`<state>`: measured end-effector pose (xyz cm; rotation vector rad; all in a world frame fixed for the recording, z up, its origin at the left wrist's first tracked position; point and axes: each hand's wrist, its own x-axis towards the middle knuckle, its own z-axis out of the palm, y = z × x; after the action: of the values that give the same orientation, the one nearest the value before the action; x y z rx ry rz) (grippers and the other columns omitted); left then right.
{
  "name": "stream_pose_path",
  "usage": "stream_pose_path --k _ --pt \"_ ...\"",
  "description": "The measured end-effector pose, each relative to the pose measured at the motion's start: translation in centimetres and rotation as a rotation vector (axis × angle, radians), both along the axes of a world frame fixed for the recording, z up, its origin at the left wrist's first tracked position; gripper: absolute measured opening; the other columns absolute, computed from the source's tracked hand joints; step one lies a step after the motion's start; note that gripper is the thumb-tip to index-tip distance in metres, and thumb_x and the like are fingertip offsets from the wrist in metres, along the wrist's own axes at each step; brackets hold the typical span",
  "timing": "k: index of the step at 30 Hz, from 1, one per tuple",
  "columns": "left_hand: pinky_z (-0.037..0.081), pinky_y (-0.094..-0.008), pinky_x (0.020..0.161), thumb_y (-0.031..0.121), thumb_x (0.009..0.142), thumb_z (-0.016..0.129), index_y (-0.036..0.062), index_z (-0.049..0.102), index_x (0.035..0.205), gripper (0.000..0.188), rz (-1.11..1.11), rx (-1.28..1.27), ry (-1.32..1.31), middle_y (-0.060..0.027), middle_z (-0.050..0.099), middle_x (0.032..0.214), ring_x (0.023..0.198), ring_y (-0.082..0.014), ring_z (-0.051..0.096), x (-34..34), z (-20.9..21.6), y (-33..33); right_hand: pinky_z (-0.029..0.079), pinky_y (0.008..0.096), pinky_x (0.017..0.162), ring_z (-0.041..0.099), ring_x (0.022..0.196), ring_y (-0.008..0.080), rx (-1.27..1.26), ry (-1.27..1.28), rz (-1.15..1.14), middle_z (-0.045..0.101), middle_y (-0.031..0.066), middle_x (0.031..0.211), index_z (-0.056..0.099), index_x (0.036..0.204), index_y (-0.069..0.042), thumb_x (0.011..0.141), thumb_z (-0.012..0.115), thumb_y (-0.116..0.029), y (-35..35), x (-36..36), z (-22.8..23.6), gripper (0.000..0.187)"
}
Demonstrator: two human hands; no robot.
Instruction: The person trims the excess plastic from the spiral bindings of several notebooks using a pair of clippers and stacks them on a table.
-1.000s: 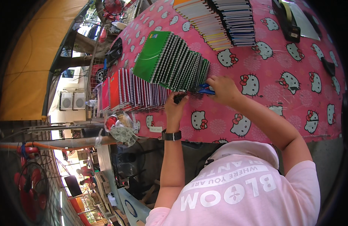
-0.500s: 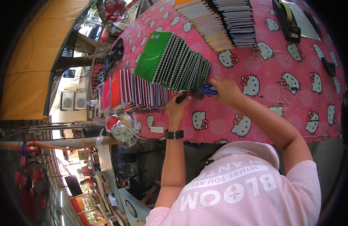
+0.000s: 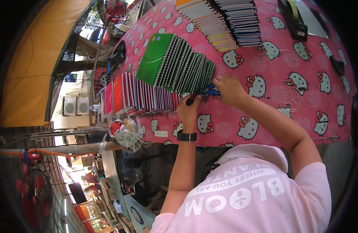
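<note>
A fanned row of green spiral notebooks (image 3: 157,58) lies in front of me, its wire bindings facing right. In my right hand (image 3: 230,91) is a pair of blue-handled pliers (image 3: 212,91), their tip at the near right end of the green row. My left hand (image 3: 188,110), with a dark watch on the wrist, is at that same end; its thumb and fingers curl together around a dark spot I cannot identify. Beside and partly beneath the green row runs a row of red spiral notebooks (image 3: 119,93).
More notebooks with pale page edges (image 3: 241,25) stand in rows at the back. A tape dispenser (image 3: 301,31) sits at the far right of the pink patterned table (image 3: 303,101). At the near left hangs a plastic bag (image 3: 128,134); a red fan (image 3: 33,190) is lower left.
My left hand has shifted slightly right, closer to the right one. The pliers have moved a little left, their blue handles now showing more. The notebooks keep their arrangement.
</note>
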<state>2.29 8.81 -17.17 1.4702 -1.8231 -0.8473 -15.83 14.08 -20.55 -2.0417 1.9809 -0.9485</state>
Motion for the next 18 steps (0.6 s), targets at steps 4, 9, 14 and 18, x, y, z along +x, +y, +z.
stream_pose_path --k 4,9,14,18 --pt "0.048 -0.0295 0.066 0.017 0.074 0.073 -0.0038 0.067 0.085 0.024 -0.031 -0.237 -0.121 -0.0127 0.066 0.078 0.068 -0.0182 0.062 0.3 -0.3 0.1 0.047 0.0395 0.073 0.058 0.089 0.0267 0.164 -0.106 0.037 0.059 0.0082 0.09 0.055 0.097 -0.01 0.065 0.072 -0.021 -0.3 -0.2 -0.3 0.038" --pt "0.049 -0.0306 0.067 0.018 0.076 0.071 -0.0046 0.066 0.087 0.026 -0.049 -0.202 -0.052 -0.014 0.066 0.078 0.069 -0.0198 0.063 0.3 -0.6 0.0 0.044 0.0419 0.08 0.057 0.094 0.0264 0.055 -0.065 -0.038 0.058 0.0076 0.092 0.055 0.095 -0.009 0.065 0.074 -0.024 0.4 -0.7 -0.4 0.039" --pt "0.049 -0.0303 0.066 0.018 0.076 0.07 -0.0047 0.066 0.089 0.027 -0.036 -0.19 -0.119 -0.0139 0.067 0.078 0.069 -0.0193 0.064 0.0 -0.4 0.1 0.042 0.0432 0.083 0.055 0.098 0.0251 0.003 0.059 -0.018 0.057 0.0072 0.096 0.055 0.097 -0.009 0.064 0.075 -0.027 -0.2 -0.3 -1.1 0.042" --pt "0.049 -0.0295 0.066 0.017 0.076 0.07 -0.0047 0.066 0.089 0.026 -0.053 -0.19 -0.166 -0.0141 0.067 0.078 0.07 -0.019 0.064 0.1 -0.2 0.1 0.046 0.0421 0.076 0.059 0.089 0.0275 0.064 -0.012 0.053 0.059 0.0085 0.089 0.055 0.094 -0.008 0.065 0.075 -0.027 -0.5 -0.5 -1.0 0.04"
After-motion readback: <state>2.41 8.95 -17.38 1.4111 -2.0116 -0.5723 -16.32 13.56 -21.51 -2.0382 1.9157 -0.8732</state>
